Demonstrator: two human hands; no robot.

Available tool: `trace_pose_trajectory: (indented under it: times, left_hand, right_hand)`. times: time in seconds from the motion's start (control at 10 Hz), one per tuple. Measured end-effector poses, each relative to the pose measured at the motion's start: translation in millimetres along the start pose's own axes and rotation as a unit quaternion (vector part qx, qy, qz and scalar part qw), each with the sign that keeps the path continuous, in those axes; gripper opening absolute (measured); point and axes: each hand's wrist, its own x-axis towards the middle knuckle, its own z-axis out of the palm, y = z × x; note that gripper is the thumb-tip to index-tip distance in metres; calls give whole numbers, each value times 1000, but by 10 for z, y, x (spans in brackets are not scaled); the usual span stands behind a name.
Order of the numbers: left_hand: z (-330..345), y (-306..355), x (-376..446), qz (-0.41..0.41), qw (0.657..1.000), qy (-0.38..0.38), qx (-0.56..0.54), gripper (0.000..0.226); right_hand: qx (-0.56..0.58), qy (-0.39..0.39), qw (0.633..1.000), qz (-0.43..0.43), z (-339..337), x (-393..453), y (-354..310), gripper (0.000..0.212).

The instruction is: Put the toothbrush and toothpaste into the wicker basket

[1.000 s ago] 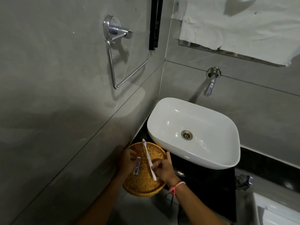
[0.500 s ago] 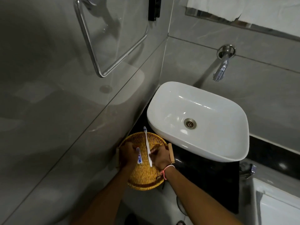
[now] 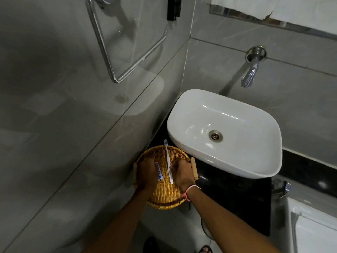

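A round wicker basket (image 3: 165,197) with wooden side handles sits on the dark counter left of the sink. My left hand (image 3: 148,175) rests inside it with its fingers on a small white and blue toothpaste tube (image 3: 159,172). My right hand (image 3: 182,173) pinches the lower part of a white toothbrush (image 3: 167,157), which lies lengthwise over the basket, its head poking past the far rim. A pink band circles my right wrist.
A white basin (image 3: 226,132) stands right of the basket, its rim close to the basket's edge, with a wall tap (image 3: 250,73) above. The grey tiled wall with a chrome towel ring (image 3: 116,52) runs along the left. Black counter (image 3: 237,196) extends right.
Both hands have lowered into the basket with the toothpaste and toothbrush. The view has dipped and moved closer to the counter.
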Motion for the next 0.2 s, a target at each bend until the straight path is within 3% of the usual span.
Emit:
trace_pose_trajectory:
  times: [0.1, 0.2]
  left_hand:
    - [-54, -50, -128, 105, 984, -4, 142, 34]
    - [-140, -82, -242, 157, 959, 19, 235, 51]
  right_hand:
    - [-102, 14, 992, -78, -65, -100, -55, 29]
    - [-195, 53, 968, -147, -153, -225, -87, 39]
